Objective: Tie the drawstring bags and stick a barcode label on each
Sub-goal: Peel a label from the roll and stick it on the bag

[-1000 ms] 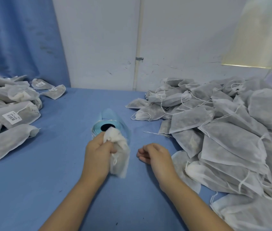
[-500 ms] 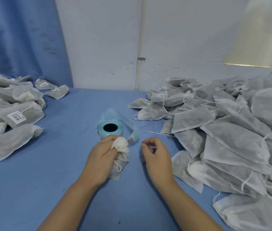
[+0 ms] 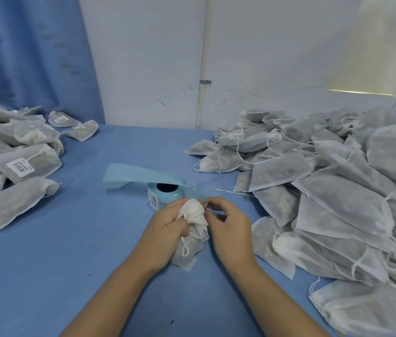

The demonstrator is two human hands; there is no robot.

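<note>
The drawstring bag [image 3: 192, 242] stands on the blue table [image 3: 46, 276], just beside the label roll [image 3: 165, 194]. The left hand [image 3: 167, 229] grips its neck; the right hand [image 3: 231, 227] pinches the gathered mouth. Keep the neck clamped while cinching the knot tight, then apply a label.

1. Two hands are at work here: one left hand [image 3: 167, 229] and one right hand [image 3: 231, 227].
2. One bag [image 3: 193, 224] is between them.
3. One roll of labels [image 3: 161, 197], with one blue strip [image 3: 128, 175] trailing off it.
4. Two heaps of bags: the left heap [image 3: 17, 152] and the much bigger right heap [image 3: 325, 190], each too jumbled to count.
5. Four barcode labels [image 3: 20, 167] show on the left heap.
</note>
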